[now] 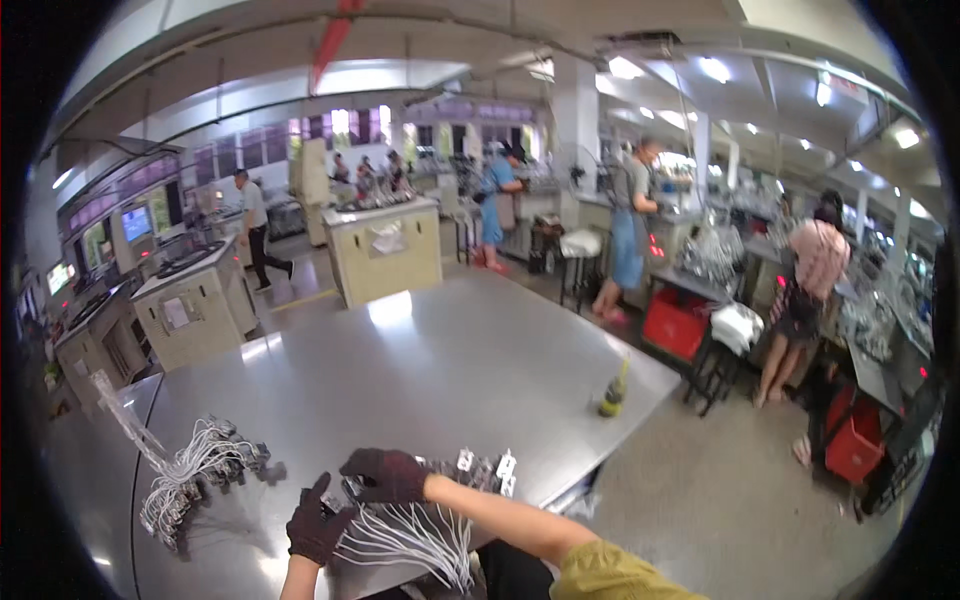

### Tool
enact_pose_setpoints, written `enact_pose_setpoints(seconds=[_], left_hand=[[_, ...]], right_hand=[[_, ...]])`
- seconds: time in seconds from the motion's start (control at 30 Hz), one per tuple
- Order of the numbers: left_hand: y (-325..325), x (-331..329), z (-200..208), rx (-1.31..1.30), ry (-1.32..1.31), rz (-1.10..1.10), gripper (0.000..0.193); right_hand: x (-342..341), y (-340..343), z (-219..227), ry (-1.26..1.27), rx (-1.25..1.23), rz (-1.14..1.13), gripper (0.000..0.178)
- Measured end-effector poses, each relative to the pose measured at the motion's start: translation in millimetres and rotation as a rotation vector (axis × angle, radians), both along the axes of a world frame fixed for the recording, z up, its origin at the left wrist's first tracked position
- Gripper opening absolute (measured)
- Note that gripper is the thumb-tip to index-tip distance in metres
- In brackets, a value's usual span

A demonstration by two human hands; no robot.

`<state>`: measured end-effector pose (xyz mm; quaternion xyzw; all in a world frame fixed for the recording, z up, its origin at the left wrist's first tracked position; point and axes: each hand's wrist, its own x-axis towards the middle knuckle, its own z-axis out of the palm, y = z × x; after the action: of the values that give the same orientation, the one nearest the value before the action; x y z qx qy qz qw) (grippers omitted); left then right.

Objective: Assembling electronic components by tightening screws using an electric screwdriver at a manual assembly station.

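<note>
- The bundle of white wired parts (420, 530) lies at the near edge of the worktop (430, 370), at about six o'clock in the view, its wires fanned toward the person and its small dark and pale end pieces pointing away.
- The right hand (388, 474), in a dark glove, lies palm-down on the far end of that bundle, fingers curled over the end pieces — pressing or gathering them, though a firm grip cannot be made out.
- The left hand (316, 525), also gloved, sits at nine o'clock of the bundle, fingers spread and thumb up, touching the wire ends but clasping nothing.
- By my judgement the step in hand is sorting or squaring up this bundle; the next move calls for both hands to close in on it together so the loose wires do not splay or snag.
- A second bunch of wired parts (195, 470) lies apart at nine o'clock, with clear strips trailing off toward ten.
- A small yellow-green bottle (614, 392) stands near the worktop's edge at two o'clock.
- Beyond, at twelve to three o'clock, other people stand working at benches — a red bin (675, 322) sits on the floor beside them.
</note>
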<state>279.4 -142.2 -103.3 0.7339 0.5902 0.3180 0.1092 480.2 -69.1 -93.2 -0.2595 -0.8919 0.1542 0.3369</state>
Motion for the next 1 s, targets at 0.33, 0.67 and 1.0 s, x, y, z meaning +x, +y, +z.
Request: enact_pose_setpoints(seconds=[0.33,0.67,1.0], left_hand=[[52,-12,-32,-0.151,-0.050,-0.465,0.066],[26,22,-14,0.005,0.132,0.041,0.070],[15,14,-11,0.031,-0.184,-0.275,0.062]], right_hand=[[4,-6,-12,0.016,0.048,0.018,0.043],[2,6,2,-0.314,-0.051,-0.163,0.054],[14,-3,-1,-0.166,-0.036,-0.122,0.045]])
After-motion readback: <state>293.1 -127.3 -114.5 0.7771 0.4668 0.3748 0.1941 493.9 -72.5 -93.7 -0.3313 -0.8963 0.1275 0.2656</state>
